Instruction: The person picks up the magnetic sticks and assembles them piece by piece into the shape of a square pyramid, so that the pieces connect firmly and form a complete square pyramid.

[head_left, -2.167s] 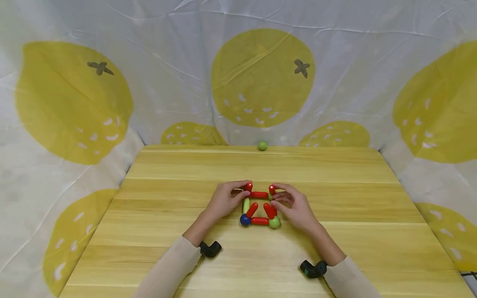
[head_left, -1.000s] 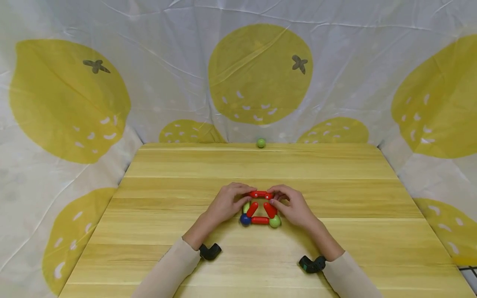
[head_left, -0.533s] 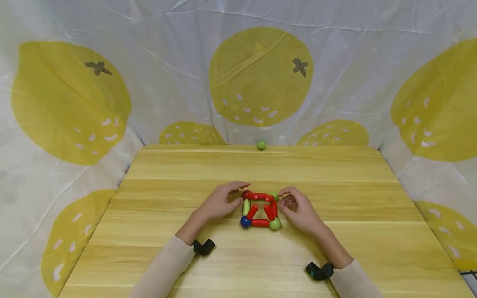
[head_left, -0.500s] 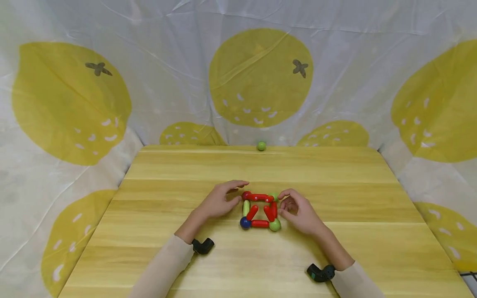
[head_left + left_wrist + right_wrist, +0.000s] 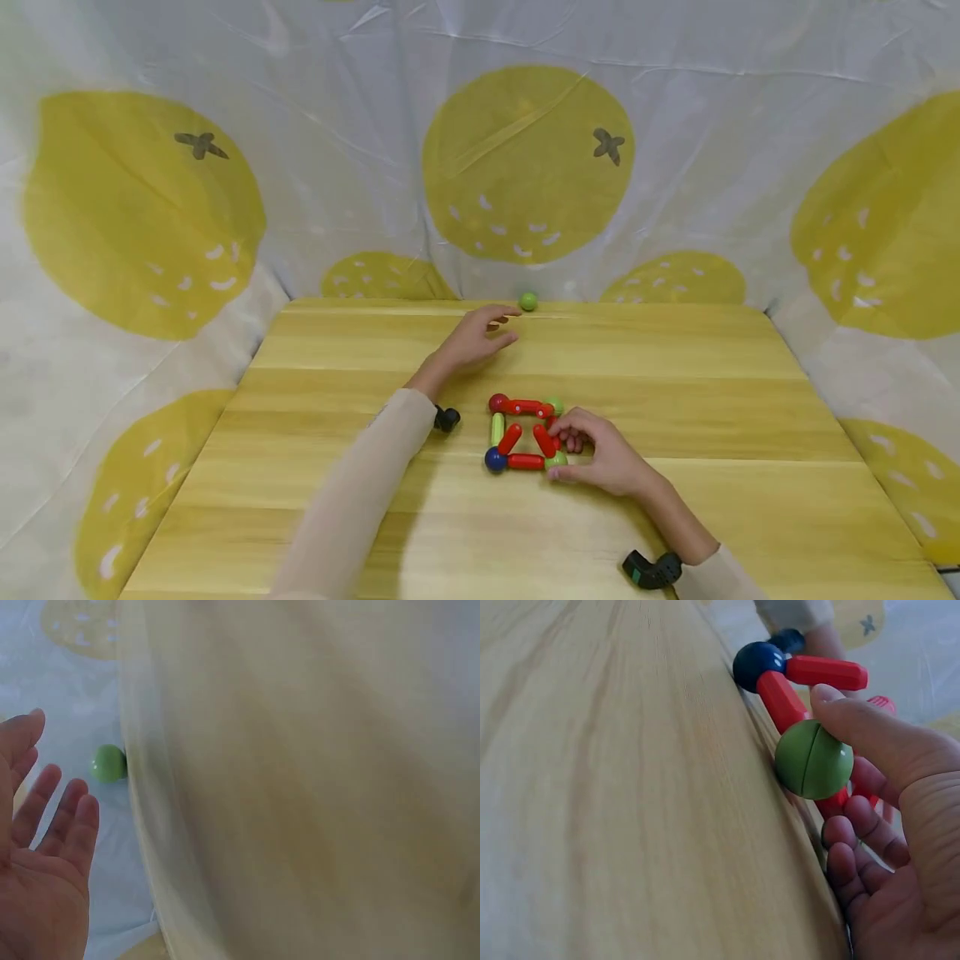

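Observation:
A square of magnetic building sticks and balls lies on the table. Its near side is a red stick (image 5: pixel 526 462) between a blue ball (image 5: pixel 496 459) and a green ball (image 5: pixel 814 760). A dark red ball (image 5: pixel 498 403) marks the far left corner, and a yellow-green stick (image 5: pixel 498 430) forms the left side. More red sticks rise from the corners. My right hand (image 5: pixel 603 454) holds the near right corner, thumb by the green ball and fingers curled at the red sticks. My left hand (image 5: pixel 476 340) stretches forward, fingers apart, just short of a loose green ball (image 5: pixel 528 302).
The loose green ball sits at the table's back edge, before a white curtain (image 5: pixel 360 167) printed with yellow lemons. The wooden table (image 5: pixel 675 375) carries the stick square near its middle. Both wrists wear small black cameras.
Both hands let go of the far side, where two red sticks now lean inward. My left hand moved forward toward the loose green ball; my right hand came back to the near right corner.

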### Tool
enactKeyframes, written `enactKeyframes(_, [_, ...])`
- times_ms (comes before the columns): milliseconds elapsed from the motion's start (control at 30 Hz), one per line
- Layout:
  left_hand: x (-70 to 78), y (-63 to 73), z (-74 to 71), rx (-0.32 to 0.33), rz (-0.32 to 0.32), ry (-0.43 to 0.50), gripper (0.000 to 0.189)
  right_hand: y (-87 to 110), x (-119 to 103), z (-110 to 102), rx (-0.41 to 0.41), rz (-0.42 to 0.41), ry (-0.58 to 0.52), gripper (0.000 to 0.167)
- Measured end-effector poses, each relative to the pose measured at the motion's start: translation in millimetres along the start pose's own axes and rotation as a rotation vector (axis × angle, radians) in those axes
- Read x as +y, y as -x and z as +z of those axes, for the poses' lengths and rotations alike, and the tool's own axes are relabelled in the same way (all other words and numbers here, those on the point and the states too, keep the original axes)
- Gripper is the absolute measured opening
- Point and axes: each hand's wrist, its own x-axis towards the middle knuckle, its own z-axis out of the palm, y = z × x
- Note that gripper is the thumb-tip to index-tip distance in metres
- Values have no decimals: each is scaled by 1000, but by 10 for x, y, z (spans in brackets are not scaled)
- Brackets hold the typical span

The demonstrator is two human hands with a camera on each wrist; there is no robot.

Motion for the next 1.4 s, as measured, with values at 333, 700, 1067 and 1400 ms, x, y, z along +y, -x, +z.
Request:
enactKeyframes(333, [27, -455, 93, 4, -72, -64, 53, 44, 10, 21, 10, 76, -21, 50])
enactKeyframes(700, [143, -704, 116, -77, -2, -313, 51, 32, -6, -61, 37, 65, -37, 53])
enactKeyframes(1067, [85, -500, 183, -131, -47, -421, 48, 59, 18, 33, 18, 54, -76, 51])
enactKeyframes(1400, [197, -524, 263, -87, -60, -482, 43, 57, 6, 23, 16, 34, -58, 50])
